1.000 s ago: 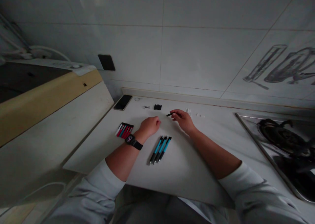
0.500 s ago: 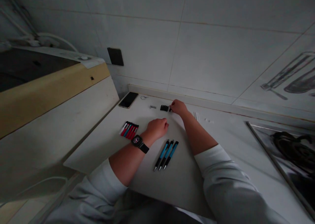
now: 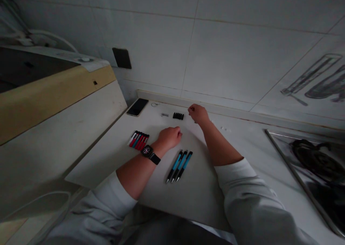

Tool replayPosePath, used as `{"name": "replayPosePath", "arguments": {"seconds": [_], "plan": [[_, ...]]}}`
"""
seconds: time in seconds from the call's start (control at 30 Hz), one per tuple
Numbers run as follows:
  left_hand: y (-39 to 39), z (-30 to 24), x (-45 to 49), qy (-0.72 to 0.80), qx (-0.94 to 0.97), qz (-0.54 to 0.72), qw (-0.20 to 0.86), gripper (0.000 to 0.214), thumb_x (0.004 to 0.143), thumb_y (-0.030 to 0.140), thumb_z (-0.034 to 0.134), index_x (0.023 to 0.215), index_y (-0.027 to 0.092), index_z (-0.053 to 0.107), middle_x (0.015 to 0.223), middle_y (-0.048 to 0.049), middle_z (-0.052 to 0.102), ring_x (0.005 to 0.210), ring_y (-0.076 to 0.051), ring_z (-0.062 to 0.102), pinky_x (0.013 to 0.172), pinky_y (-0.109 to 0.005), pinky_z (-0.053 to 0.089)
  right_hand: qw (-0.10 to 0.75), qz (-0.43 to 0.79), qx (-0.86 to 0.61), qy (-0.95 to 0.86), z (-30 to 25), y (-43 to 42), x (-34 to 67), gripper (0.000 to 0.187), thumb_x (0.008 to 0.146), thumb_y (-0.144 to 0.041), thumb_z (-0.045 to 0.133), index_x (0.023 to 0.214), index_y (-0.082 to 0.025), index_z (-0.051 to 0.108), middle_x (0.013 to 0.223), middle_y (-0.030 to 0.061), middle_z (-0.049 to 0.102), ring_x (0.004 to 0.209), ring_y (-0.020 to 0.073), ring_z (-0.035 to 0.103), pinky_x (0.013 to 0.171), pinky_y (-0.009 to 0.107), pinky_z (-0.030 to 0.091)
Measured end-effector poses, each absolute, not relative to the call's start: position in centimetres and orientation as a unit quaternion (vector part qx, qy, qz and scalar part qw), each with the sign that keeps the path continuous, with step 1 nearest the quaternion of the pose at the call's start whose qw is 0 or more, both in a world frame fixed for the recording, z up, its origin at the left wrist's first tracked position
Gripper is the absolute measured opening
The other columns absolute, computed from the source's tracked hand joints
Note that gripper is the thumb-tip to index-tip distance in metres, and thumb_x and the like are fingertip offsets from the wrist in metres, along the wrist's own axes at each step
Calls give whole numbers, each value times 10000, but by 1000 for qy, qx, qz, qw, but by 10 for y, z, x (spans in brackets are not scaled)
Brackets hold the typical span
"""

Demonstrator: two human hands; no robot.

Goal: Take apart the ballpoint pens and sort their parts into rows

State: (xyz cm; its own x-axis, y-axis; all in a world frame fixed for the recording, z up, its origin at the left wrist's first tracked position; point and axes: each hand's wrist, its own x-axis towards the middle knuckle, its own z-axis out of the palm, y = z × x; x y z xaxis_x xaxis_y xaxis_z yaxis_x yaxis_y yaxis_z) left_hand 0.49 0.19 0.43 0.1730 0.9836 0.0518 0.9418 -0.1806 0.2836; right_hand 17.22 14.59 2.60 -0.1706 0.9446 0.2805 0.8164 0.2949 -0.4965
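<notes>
Two hands, curled (cannot tell if gripping), three blue pens, black pieces near the right, one phone

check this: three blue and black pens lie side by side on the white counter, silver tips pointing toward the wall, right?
No: the silver tips point away from the wall in the head view. The three blue and black pens do lie side by side on the white counter.
</notes>
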Motion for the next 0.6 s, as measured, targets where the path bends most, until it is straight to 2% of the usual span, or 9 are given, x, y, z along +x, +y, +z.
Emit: {"name": "replayPosePath", "arguments": {"seconds": [0.1, 0.2, 0.33, 0.47, 0.6], "plan": [[3, 1, 4, 631, 760, 132, 83, 251, 1008, 380, 495, 1033, 230, 695, 982, -96, 759, 882, -245, 694, 735, -333, 454, 306, 128, -547, -769, 41, 115, 195, 188, 926, -318, 580, 918, -210, 733, 812, 59, 743, 765, 199, 651, 787, 325, 497], [5, -1, 5, 623, 762, 156, 82, 240, 1005, 381, 508, 1033, 232, 695, 977, -88, 763, 884, -245, 699, 718, -324, 442, 292, 153, -490, -807, 43, 72, 215, 178, 942, -316, 584, 932, -214, 729, 832, 45, 739, 755, 180, 649, 745, 302, 484], [7, -3, 7, 602, 768, 191, 104, 206, 990, 371, 544, 1005, 232, 695, 949, -69, 766, 864, -225, 696, 697, -303, 423, 246, 218, -393, -859, 27, 11, 232, 157, 929, -214, 606, 1022, -202, 732, 1010, 74, 719, 838, 168, 662, 759, 282, 511], [9, -5, 6, 586, 768, 226, 127, 197, 983, 361, 552, 946, 226, 690, 898, -46, 759, 792, -196, 677, 665, -287, 407, 217, 234, -305, -897, 11, -25, 235, 237, 921, -129, 624, 1128, -201, 715, 1091, 87, 695, 974, 187, 652, 895, 320, 524], [10, -6, 3, 577, 769, 238, 137, 204, 980, 359, 542, 924, 223, 684, 864, -37, 750, 773, -183, 669, 665, -276, 412, 194, 201, -256, -925, 8, -31, 235, 181, 936, -116, 620, 1055, -205, 724, 1038, 80, 703, 1027, 216, 627, 978, 368, 492]]}}
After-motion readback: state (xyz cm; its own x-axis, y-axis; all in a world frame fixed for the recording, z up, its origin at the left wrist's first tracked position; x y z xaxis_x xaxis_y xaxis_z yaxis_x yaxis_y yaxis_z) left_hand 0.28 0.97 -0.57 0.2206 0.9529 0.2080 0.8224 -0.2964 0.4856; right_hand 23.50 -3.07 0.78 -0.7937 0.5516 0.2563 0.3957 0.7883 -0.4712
